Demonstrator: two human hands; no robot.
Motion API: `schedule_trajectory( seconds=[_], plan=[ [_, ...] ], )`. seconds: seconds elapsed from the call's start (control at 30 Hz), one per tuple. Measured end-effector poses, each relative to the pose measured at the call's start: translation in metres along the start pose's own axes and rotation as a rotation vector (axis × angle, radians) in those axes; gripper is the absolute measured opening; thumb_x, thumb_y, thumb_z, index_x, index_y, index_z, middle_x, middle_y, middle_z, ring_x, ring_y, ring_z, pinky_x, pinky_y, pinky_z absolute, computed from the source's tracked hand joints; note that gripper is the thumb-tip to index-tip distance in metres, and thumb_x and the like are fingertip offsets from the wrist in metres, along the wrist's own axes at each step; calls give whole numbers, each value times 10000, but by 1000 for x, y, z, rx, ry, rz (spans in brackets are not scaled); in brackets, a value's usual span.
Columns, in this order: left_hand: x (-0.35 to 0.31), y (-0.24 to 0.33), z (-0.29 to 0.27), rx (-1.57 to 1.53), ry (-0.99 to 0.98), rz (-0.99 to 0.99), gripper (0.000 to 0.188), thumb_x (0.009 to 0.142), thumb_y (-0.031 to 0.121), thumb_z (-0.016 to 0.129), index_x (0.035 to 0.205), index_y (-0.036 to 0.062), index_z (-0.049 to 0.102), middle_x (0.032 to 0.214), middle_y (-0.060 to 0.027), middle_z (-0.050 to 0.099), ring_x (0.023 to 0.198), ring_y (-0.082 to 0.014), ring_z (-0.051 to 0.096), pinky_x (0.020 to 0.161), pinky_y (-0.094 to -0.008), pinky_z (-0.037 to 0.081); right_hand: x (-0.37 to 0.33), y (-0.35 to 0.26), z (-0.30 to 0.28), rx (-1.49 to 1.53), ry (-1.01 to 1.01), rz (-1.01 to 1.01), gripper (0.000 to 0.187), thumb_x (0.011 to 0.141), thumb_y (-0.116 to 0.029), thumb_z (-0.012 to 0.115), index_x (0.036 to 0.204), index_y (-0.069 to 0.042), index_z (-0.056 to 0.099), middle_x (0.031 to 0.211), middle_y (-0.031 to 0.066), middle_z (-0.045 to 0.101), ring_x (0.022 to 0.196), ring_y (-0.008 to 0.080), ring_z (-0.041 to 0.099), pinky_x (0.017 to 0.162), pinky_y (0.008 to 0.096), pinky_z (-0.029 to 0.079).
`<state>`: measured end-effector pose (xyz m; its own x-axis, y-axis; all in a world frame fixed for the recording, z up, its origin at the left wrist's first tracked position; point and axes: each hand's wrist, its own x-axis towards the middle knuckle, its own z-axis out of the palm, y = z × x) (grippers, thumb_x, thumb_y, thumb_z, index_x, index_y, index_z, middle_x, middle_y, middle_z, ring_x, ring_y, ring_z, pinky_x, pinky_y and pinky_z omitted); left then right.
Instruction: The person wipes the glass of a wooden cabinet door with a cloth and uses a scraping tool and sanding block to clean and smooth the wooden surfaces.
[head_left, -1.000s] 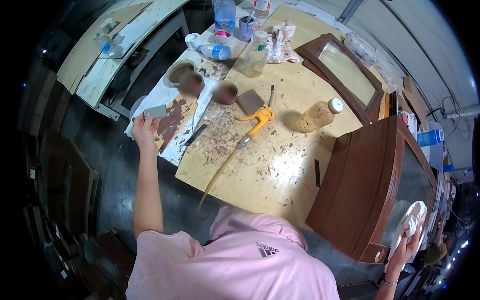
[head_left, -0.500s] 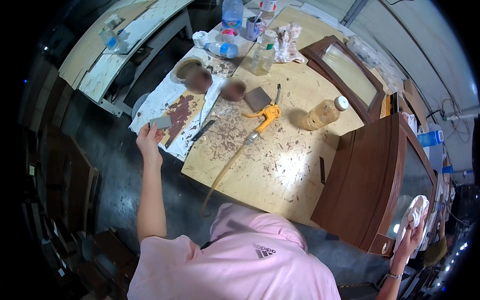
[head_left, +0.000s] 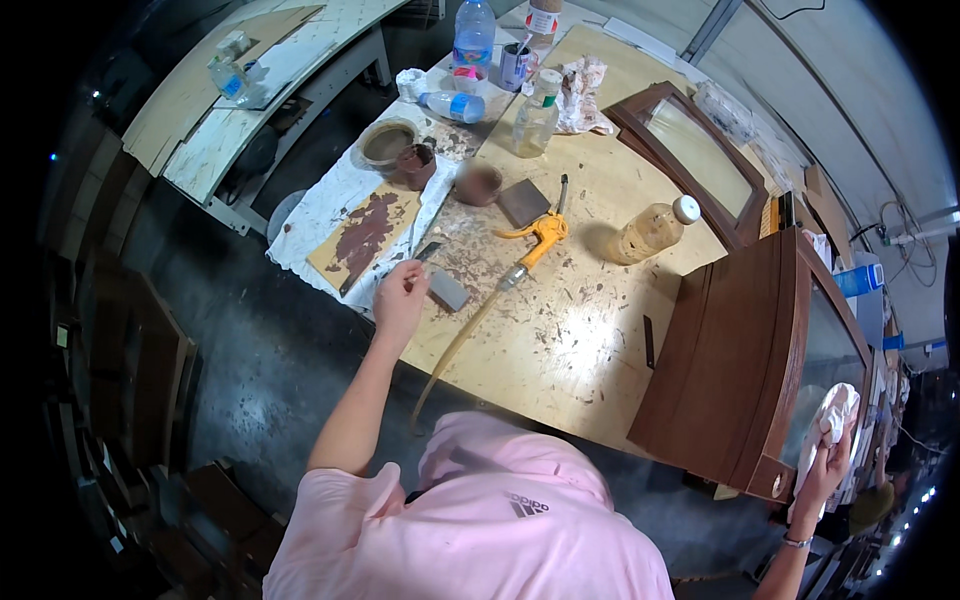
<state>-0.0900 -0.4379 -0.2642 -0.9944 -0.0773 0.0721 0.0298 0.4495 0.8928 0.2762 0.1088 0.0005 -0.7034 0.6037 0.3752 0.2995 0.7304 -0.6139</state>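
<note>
My left hand (head_left: 400, 297) is over the near left edge of the bench, its fingers drawn together at the near end of a flat black tool (head_left: 428, 250). Whether they grip the tool is hidden. Just right of them lies a small grey block (head_left: 449, 291), apart from the hand. Far to the right, my right hand (head_left: 828, 466) is closed on a white cloth (head_left: 838, 412), held by the glass pane of a brown wooden cabinet piece (head_left: 715, 350).
An orange air gun (head_left: 543, 238) with its hose lies mid-bench, beside a dark sanding block (head_left: 524, 203). Behind stand a bottle of yellowish liquid (head_left: 650, 233), a clear bottle (head_left: 536, 120) and brown-stained cups (head_left: 478, 186). Left is a stained board (head_left: 365, 238) on white sheeting.
My left hand has moved right from the stained board and let go of the grey block, which now lies on the bench. My right hand still holds the cloth, barely moved.
</note>
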Motion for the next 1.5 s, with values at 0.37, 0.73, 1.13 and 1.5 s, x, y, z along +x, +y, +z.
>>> schedule_trajectory(
  seconds=[0.37,0.73,1.13,1.5],
  plan=[
    [-63,-23,-45,-140,143,-125,138,907,50,671,1014,-35,691,824,-61,715,733,-80,639,679,-247,511,21,-6,-1,162,-100,65,372,972,15,533,1342,49,543,1232,69,625,1114,140,595,972,273,456],
    [-94,-1,-92,-104,91,-119,113,915,1,633,1011,-32,683,828,-49,704,693,-81,622,652,-232,511,94,-33,6,-321,-369,-120,616,895,-60,625,1469,-27,404,1493,187,419,1389,339,410,1158,403,327],
    [43,-53,-147,540,211,-33,372,850,149,709,1201,52,634,1179,-134,621,1083,-326,618,905,-423,503,28,-258,116,-382,-344,-440,575,648,110,694,1205,-23,636,1348,155,551,1275,348,517,1068,428,438],
    [100,-76,-146,433,22,-120,214,853,216,715,1035,104,696,926,-130,725,874,-343,682,757,-438,520,-21,-323,433,-59,-926,-778,367,808,-151,714,1147,-33,637,1196,153,609,1179,348,546,1023,468,426]
  ],
)
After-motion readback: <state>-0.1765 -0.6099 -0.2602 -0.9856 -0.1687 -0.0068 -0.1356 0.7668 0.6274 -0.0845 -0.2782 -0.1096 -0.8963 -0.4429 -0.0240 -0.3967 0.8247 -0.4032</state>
